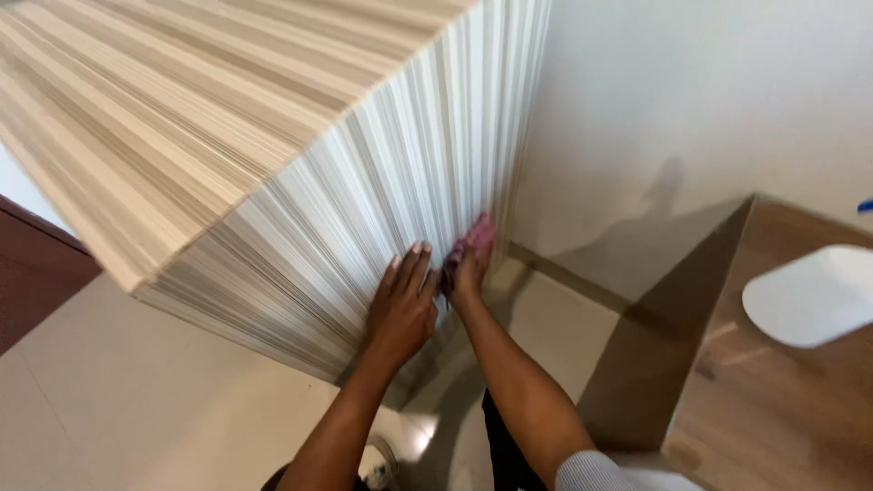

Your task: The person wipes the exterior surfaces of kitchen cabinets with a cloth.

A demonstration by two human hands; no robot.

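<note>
At the far left a dark reddish-brown panel (36, 273) runs along the edge of the view, with pale floor tiles (136, 400) below it. Above and to the right stands a cabinet (227, 118) in a striped laminate: its top carries beige and brown streaks, and its side face (364, 209) shows finer grey and white vertical stripes running down to the floor.

The left hand (401, 305) lies flat and open against the lower part of that side face, fingers spread and pointing up, holding nothing. Just beside it, the right hand (468, 268) presses a pink cloth (475, 238) against the same face near the cabinet's rear corner; the cloth is bunched under the fingers and shows above and beside them. The two hands almost touch. Both forearms reach up from the bottom of the view, and a grey ribbed sleeve (591, 473) shows on the right arm.

Behind the cabinet a plain white wall (691, 100) meets the floor at a beige skirting strip (564, 273), and a faint shadow falls on the wall. At the right a brown wooden counter (782, 409) comes in, its dark side facing the cabinet. A white rounded basin (814, 295) sits on it, well apart from the hands.
</note>
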